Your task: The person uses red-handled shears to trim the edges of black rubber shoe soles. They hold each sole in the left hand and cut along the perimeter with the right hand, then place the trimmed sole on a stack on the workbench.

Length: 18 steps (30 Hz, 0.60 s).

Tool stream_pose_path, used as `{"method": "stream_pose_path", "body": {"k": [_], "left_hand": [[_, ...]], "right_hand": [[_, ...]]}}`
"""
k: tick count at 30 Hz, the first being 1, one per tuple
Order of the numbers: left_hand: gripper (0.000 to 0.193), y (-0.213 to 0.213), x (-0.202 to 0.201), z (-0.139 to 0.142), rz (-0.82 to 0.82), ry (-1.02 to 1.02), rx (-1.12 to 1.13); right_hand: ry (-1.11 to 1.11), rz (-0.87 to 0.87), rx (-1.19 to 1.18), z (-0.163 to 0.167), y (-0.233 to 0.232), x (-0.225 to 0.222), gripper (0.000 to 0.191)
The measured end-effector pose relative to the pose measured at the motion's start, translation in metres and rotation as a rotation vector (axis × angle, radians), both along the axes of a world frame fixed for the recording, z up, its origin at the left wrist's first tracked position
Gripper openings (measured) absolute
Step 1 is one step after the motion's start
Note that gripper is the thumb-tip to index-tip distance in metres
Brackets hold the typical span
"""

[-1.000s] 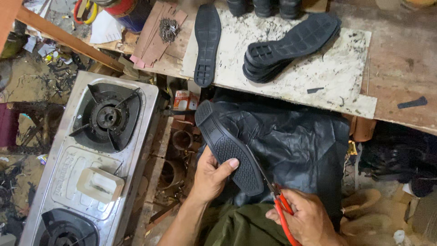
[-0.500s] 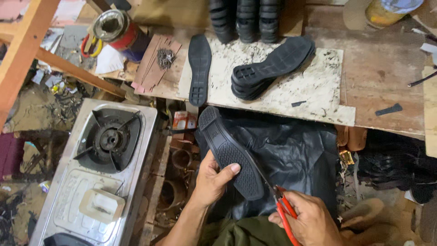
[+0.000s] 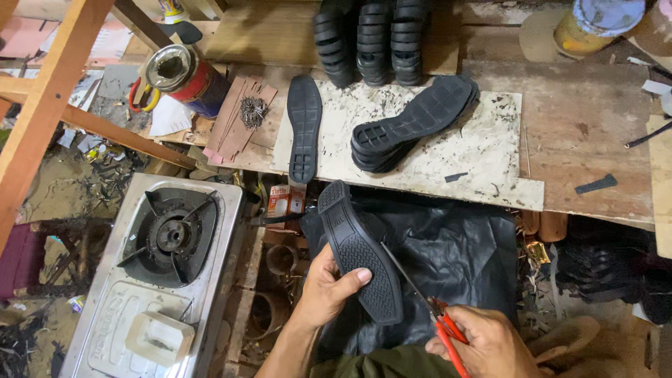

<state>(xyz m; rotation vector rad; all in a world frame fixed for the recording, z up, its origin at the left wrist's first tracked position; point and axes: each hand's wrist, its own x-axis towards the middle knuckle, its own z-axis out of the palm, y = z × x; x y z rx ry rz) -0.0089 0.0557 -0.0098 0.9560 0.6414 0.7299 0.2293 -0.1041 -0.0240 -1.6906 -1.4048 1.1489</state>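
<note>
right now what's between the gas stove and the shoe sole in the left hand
In the head view, between the gas stove and the held shoe sole lie a small carton and round tins in the gap.

stove (image 3: 164, 276) left of held sole (image 3: 360, 255) | scissors (image 3: 437, 325) right | bench (image 3: 588, 140) behind

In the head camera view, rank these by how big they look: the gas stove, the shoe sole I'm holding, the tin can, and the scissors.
1. Gas stove, clearly largest.
2. Shoe sole in the left hand, though it sits nearer the camera.
3 and 4. Tin can and red-handled scissors in the right hand: unsure, scissors partly hidden.
</note>
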Motion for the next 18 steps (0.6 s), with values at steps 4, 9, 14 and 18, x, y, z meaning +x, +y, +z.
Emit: {"method": "stream_pose_path", "body": {"k": [4,9,14,18], "left_hand": [[0.046,0.002,0.005,-0.006,-0.03,-0.01,-0.003],[0.046,0.007,0.008,-0.012,0.007,-0.033,-0.041],[0.045,0.016,0.02,-0.01,0.269,-0.195,-0.138],[0.042,0.025,0.02,-0.003,0.324,-0.233,-0.144]], "right_hand": [[-0.039,-0.063,-0.083,0.006,0.008,-0.001,0.036],[-0.013,-0.027,-0.085,-0.004,0.014,0.003,0.03],[0.109,-0.121,-0.225,-0.018,0.014,-0.005,0.041],[0.111,-0.19,-0.278,-0.017,0.018,-0.01,0.06]]}}
